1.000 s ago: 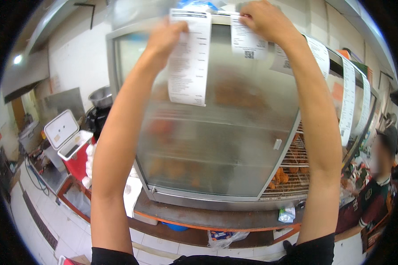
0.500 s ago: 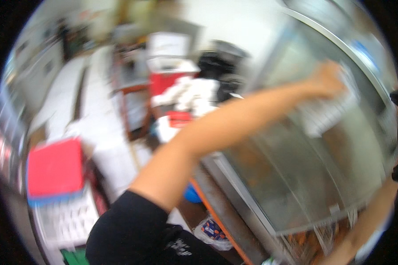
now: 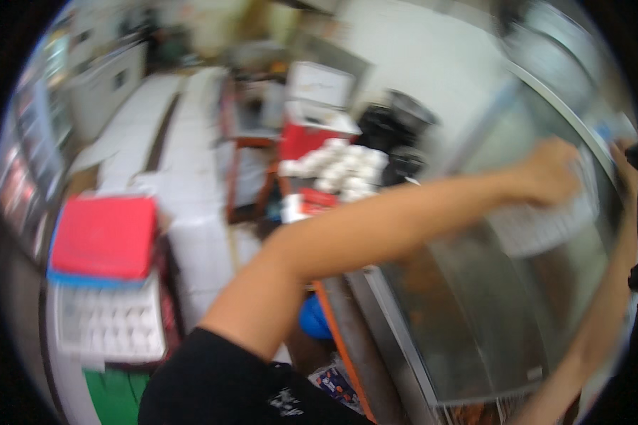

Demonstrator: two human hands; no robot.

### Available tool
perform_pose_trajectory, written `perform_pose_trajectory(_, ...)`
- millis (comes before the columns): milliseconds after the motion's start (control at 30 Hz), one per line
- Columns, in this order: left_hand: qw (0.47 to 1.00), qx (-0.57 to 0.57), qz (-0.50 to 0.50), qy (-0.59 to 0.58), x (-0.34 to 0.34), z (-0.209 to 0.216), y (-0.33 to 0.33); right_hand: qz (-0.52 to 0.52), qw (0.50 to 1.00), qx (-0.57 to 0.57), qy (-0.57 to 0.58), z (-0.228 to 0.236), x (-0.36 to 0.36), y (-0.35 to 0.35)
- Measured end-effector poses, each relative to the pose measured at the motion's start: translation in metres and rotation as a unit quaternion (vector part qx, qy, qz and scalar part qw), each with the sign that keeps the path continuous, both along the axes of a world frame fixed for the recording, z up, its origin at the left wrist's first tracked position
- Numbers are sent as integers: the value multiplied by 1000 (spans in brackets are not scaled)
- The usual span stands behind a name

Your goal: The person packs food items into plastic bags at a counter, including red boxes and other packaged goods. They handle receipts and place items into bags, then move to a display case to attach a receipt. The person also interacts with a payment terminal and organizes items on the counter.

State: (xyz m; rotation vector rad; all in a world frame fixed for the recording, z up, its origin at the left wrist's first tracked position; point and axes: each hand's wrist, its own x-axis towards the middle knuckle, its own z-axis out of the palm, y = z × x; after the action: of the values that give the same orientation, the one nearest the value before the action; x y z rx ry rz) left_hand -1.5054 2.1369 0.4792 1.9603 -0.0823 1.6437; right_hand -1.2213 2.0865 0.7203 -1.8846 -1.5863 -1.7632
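Note:
My left hand (image 3: 554, 173) reaches across to the slanted glass front of a display case (image 3: 468, 333). Bunched in its fingers is a white cloth (image 3: 546, 223) with faint lines, spread partly against the glass. The left forearm crosses the middle of the view from a black sleeve. At the far right rim my right hand (image 3: 622, 164) is raised beside the case's top metal edge, near a pale blue and white object (image 3: 614, 129). Blur and the dark rim hide most of its fingers, so I cannot make out whether it grips that object.
A large metal pot (image 3: 549, 53) stands atop the case. Behind my arm are white rounded items (image 3: 344, 170), a red and white cooler (image 3: 319, 127) and black bags (image 3: 383, 127). At left, a red lid (image 3: 105, 237) lies over a white tray (image 3: 110, 319) above a green container (image 3: 115, 397).
The view has swung, so the scene sits lower and further right. My left hand and the cloth have shifted slightly on the glass. My right hand now shows by the top edge.

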Motion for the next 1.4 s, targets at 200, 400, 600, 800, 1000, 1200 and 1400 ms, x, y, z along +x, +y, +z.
perform_pose_trajectory(200,996,-38,-84,2,-3,32,36,78,993,66,66,-19,-39,5)
perform_pose_trajectory(400,996,27,-73,-53,43,98,69,131,975,131,125,-18,-76,-17)
perform_pose_trajectory(600,957,67,283,2,90,125,65,188,956,217,65,-22,-73,-23)
perform_pose_trajectory(800,928,145,332,87,100,130,48,221,947,234,5,-21,-72,-23)
perform_pose_trajectory(1000,937,185,230,187,94,144,44,224,962,138,76,-37,-84,-21)
perform_pose_trajectory(1200,964,170,188,78,85,123,33,136,981,32,133,-41,-100,-32)
perform_pose_trajectory(1400,956,183,225,-50,93,107,31,72,982,4,175,-39,-109,-45)
